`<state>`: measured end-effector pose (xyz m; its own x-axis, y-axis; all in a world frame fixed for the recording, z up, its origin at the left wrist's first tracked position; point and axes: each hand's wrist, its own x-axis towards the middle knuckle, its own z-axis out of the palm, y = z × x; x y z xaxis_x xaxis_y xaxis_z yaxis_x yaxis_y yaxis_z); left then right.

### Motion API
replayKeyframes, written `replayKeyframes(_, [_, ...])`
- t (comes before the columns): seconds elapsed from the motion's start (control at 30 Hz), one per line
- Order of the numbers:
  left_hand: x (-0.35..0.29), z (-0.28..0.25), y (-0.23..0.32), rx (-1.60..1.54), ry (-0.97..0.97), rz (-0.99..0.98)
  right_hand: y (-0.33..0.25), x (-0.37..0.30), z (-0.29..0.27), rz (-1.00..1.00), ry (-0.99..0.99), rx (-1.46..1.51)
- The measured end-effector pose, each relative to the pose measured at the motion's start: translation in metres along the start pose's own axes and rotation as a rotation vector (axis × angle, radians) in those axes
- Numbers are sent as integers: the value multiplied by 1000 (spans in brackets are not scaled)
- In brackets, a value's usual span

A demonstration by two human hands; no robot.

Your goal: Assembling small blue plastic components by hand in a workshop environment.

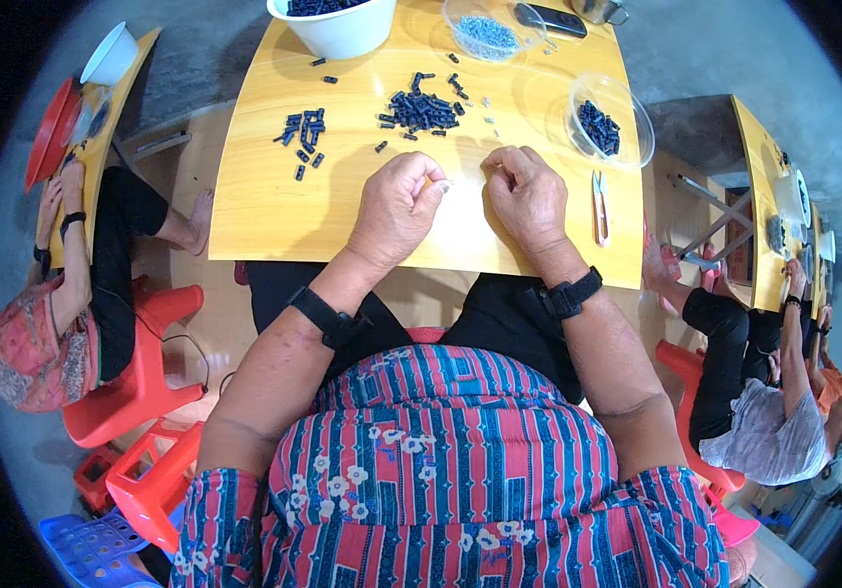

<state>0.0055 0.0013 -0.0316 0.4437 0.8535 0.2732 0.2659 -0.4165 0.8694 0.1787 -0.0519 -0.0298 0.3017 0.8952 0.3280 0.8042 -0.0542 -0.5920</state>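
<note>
My left hand [399, 208] is closed in a pinch above the table's near half, with a tiny shiny piece [447, 183] at its fingertips. Beside it, my right hand [530, 199] has its fingers curled together; whatever they hold is hidden. A pile of small black tubular parts [421, 112] lies just beyond my hands, and a smaller group of black parts [305, 131] is spread to its left. A few tiny clear pieces [489, 120] are scattered right of the pile. Thread snips [600, 208] with pale handles lie right of my right hand.
A white bowl [342, 35] of black parts stands at the far left, a clear bowl [487, 37] of small bluish pieces at the back. Near it are a dark phone [553, 20] and metal cup [605, 10]. Another clear bowl [577, 132] holds black parts. People work at side tables.
</note>
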Motion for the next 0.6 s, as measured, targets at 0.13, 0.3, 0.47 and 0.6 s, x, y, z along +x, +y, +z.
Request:
replayKeyframes(0.13, [-1,2,-1,-24,20,16,0,-2,-1,-39,-16,-4])
replayKeyframes(0.3, [0,1,0,10,-24,-1,1,-4,-2,-166,4,-47])
replayKeyframes(0.47, [-1,3,-6,29,23,53,-3,-6,-1,-154,-10,-42])
replayKeyframes(0.6, [-2,2,-3,40,24,62,-5,-5,-3,-122,-13,-45])
